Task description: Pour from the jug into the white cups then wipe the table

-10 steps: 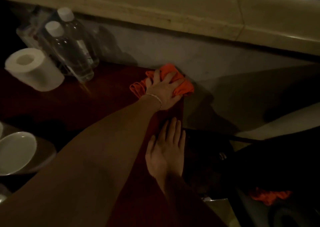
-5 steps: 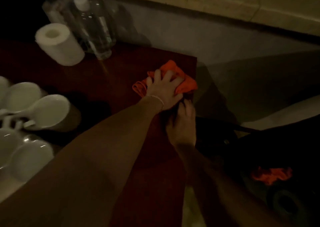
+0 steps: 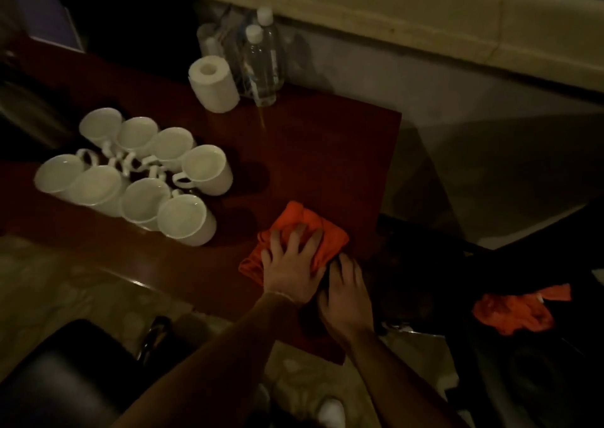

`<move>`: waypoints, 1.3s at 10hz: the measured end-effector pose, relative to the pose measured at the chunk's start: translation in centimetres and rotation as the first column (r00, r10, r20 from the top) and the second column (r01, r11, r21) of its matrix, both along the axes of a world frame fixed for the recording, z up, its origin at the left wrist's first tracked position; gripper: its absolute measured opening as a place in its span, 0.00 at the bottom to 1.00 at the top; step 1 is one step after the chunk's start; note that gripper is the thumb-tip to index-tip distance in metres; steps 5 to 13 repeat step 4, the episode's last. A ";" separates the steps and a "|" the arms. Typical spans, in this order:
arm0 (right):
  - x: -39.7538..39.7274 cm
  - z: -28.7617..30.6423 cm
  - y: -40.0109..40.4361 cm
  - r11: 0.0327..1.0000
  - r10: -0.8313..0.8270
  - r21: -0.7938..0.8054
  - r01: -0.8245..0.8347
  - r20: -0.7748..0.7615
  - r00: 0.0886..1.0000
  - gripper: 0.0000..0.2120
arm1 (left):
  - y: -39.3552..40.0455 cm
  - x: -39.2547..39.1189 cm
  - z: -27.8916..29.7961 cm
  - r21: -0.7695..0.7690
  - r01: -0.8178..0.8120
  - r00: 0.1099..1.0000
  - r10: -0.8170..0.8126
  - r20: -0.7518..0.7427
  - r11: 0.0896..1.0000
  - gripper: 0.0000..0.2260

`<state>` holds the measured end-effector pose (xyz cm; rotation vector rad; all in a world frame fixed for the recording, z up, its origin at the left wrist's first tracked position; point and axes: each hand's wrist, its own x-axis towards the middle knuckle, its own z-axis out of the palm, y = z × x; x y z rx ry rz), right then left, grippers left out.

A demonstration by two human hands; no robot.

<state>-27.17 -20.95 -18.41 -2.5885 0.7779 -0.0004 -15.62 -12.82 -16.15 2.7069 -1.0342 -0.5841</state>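
The room is dim. The left hand lies spread on an orange cloth, fingers straight and splayed, pressing it flat against the dark red counter near the counter's right-hand near corner. The right hand rests just beside it, touching the cloth's near edge, fingers loosely bent on the counter surface (whether they catch any fabric cannot be told in this light). Eight white cups stand bunched together on the left part of the counter, in two rows with their handles turned inward toward each other; all are upright, and their contents cannot be judged. At the far edge stands a white paper roll, upright, and just beside it to the right two clear plastic bottles with white caps, close against the wall. The jug is not identifiable in this view. Off the counter, lower right, a second orange cloth lies on a dark surface, well apart from both hands. A dark chair seat shows at the lower left.
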 end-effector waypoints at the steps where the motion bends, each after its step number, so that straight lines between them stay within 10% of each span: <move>1: -1.9 1.4 1.2 0.998 0.002 0.063 0.000 -0.028 1.000 0.19 | 2.4 -1.7 0.9 0.049 -0.047 0.999 0.048 -0.020 0.998 0.36; 3: -3.5 5.7 0.8 0.981 0.059 0.192 -0.014 -0.229 0.972 0.20 | 4.8 -2.7 3.4 0.087 -0.016 1.000 0.017 -0.009 0.996 0.37; 13: -4.0 8.2 0.3 0.997 0.054 0.071 -0.040 -0.216 0.975 0.22 | 5.4 -3.2 4.9 0.044 -0.011 1.000 0.011 -0.007 0.999 0.34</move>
